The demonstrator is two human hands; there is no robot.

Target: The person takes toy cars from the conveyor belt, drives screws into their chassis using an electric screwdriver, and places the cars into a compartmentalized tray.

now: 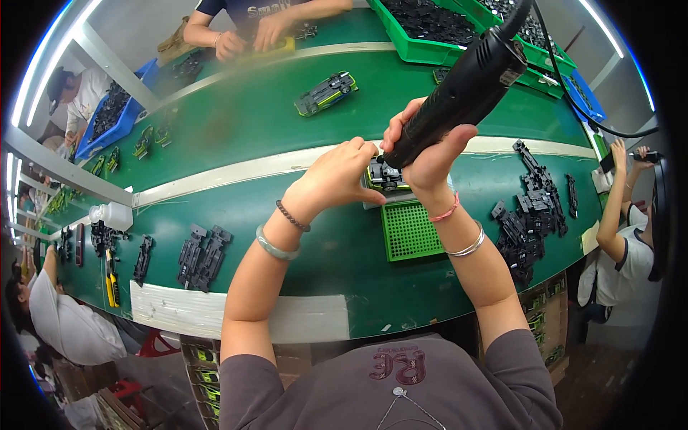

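A black electric screwdriver [462,89] stands tilted in my right hand [435,159], with fingers wrapped round its lower body. Its tip points down at a toy car [387,176] that shows a dark underside and a lime-green edge. My left hand [335,178] grips the left end of this car, thumb on the near side and fingers on the far side. Part of the car is hidden behind both hands and the tool. Just in front of it lies a green perforated plastic basket [412,247], partly covered by my right wrist.
Black plastic chassis parts lie in a heap [527,215] at right and a smaller group [204,256] at left. Yellow-handled pliers [112,279] lie further left. Another car [326,93] rests on the green belt. Green bins [423,50] stand beyond; a co-worker's hands [251,39] work opposite.
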